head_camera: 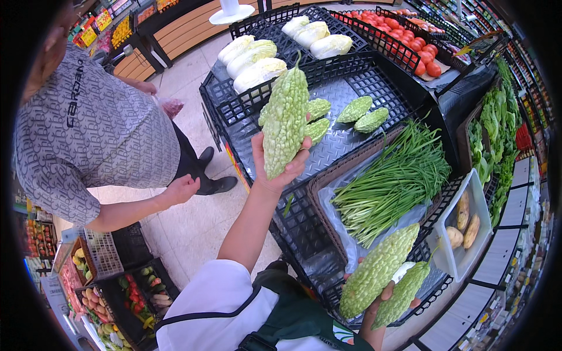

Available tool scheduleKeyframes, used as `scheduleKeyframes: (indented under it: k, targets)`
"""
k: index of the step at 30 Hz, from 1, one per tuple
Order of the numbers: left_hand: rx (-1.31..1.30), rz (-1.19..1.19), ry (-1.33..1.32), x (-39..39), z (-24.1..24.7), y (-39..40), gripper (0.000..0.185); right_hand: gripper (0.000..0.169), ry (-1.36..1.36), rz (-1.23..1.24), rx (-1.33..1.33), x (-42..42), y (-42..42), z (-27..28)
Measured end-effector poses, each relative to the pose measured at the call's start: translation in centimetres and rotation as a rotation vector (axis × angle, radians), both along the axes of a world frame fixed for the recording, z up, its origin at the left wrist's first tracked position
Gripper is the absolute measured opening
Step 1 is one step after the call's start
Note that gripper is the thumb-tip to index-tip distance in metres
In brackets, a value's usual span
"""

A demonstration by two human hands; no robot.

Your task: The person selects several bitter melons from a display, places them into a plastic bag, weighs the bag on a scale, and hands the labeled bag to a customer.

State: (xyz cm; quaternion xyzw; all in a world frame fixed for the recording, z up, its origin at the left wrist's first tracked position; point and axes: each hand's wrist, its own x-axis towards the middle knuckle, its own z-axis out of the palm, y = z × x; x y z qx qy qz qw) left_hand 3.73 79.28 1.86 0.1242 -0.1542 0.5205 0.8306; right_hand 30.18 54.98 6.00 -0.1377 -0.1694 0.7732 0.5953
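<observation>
My left hand [287, 169] grips a large pale green bitter melon [286, 114], its stem pointing up, above a black display stand. Part of another bitter melon [262, 116] shows behind its left edge; whether my hand holds that too is unclear. Just to the right are two more bitter melons [319, 108], partly hidden by the held one. Low on the right, my right hand [381, 297] holds a big bitter melon [380, 270] and a slimmer, darker one [401, 295] side by side. Two small bitter melons [363, 115] lie apart on the metal-patterned surface [327, 151].
Napa cabbages [259, 59] sit in black crates behind. Garlic chives [390, 180] fill a lined basket; a white bin [472, 259] holds root vegetables. Tomatoes [408, 39] stand at the back right. Close on the left stands a person [114, 131] in a patterned grey shirt.
</observation>
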Motion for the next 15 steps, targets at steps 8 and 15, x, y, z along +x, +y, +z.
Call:
scheduleKeyframes:
  k: [8, 15]
  targets:
    - [-0.103, 0.202, 0.248, -1.7, -1.4, -0.9, 0.069, 0.073, -0.085, -0.086, -0.011, 0.4, -0.7, 0.3]
    - [-0.161, 0.293, 0.307, -1.8, -1.2, -2.0, 0.062, 0.074, -0.141, -0.142, 0.011, -0.5, -1.4, 0.3]
